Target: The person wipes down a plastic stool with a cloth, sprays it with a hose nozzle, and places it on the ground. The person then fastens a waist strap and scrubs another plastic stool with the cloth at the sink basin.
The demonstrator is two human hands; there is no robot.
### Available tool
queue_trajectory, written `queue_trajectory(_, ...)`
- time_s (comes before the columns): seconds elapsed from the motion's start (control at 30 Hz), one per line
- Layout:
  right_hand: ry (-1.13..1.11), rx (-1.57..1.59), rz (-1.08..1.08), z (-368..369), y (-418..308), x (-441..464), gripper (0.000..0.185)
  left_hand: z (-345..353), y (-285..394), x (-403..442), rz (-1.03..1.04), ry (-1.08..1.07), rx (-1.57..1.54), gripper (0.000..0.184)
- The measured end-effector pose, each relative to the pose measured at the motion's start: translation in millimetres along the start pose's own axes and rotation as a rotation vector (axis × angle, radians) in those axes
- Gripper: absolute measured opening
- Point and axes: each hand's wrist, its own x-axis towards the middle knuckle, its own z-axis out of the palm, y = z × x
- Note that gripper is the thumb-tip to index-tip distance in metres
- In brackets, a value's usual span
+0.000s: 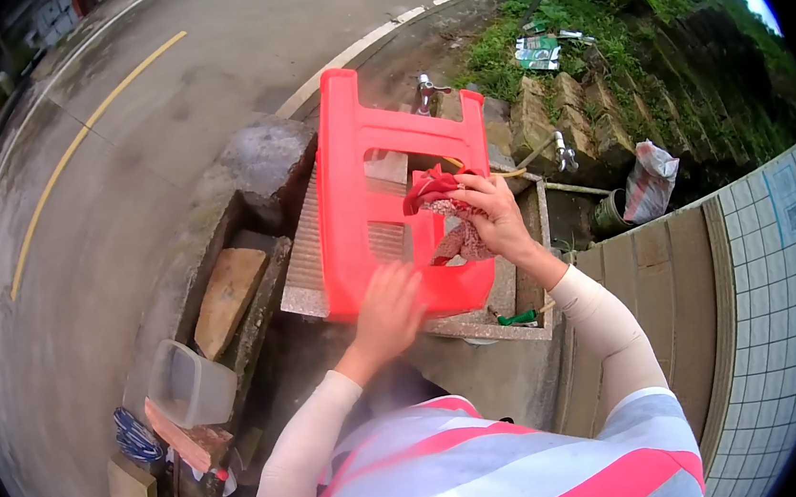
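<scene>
A red plastic stool [340,196] lies tipped over on an outdoor stone wash sink [305,300], with its legs pointing away from me. In my right hand [495,215] is a bunched red and patterned cloth [459,239], held at the stool's right side over the openings between its legs. My left hand [390,312], slightly blurred, is at the stool's near left edge, its fingers stretched out and holding nothing. It seems to touch the plastic, though the contact is not clear. Part of the sink basin is hidden under the stool.
A metal tap [425,92] rises behind the stool, and another tap [563,151] is farther right. A green nozzle [518,318] lies on the sink's near rim. At left are a clear plastic tub [191,383] and stone slabs [230,293]. A sack [650,181] stands at right.
</scene>
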Motion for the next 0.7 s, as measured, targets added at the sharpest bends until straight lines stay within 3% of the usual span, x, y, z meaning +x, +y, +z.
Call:
queue_trajectory(0.13, -0.258, -0.152, -0.324, -4, -37, 47, 0.031, 25, 21, 32, -0.04, -0.2, 0.137, 0.053)
queue_trajectory(0.27, -0.367, -0.215, -0.83, 98, -50, 30, 0.028, 48, 8, 36, -0.235, -0.164, -0.023, 0.057)
queue_trajectory(0.3, -0.371, -0.168, -0.76, 105, -46, 42, 0.029, 44, 6, 46, -0.181, -0.051, 0.115, 0.056)
queue_trajectory(0.4, -0.347, -0.104, -0.63, 133, -21, 86, 0.033, 27, -2, 46, -0.31, -0.231, 0.134, 0.043)
queue_trajectory(0.43, -0.262, -0.2, -0.652, 138, -11, 105, 0.037, 23, -2, 50, -0.254, -0.113, 0.217, 0.03)
queue_trajectory(0.53, -0.355, -0.239, -0.354, 130, -1, 167, 0.033, -4, -9, 55, -0.279, -0.188, 0.235, 0.034)
queue_trajectory(0.6, -0.257, -0.361, -0.483, 141, 0, 162, 0.031, -16, -19, 50, -0.231, -0.149, 0.251, 0.04)
queue_trajectory(0.7, -0.21, -0.291, -0.68, 142, -21, 129, 0.03, -24, -22, 49, -0.236, -0.1, 0.21, 0.039)
